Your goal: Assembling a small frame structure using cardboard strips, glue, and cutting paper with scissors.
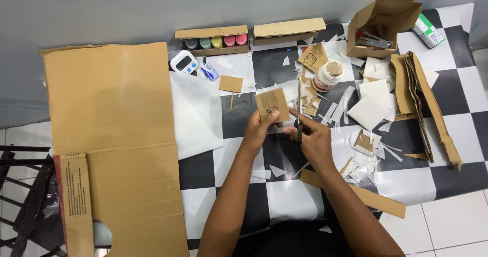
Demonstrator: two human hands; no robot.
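Note:
My left hand (260, 128) grips a small square piece of brown cardboard (272, 103) by its lower edge, holding it upright above the checkered table cover (452, 89). My right hand (314, 137) is closed around a pair of scissors (299, 115), whose blades point up beside the right edge of the cardboard piece. Both hands meet near the middle of the table. Whether the blades touch the cardboard is hard to tell.
A large flat cardboard sheet (114, 140) covers the left side. Paint pots sit in a cardboard tray (216, 42) at the back, beside a white timer (183, 62). A white glue jar (328, 75), an open box (380, 27), cardboard strips (424, 104) and paper scraps (368, 109) lie right.

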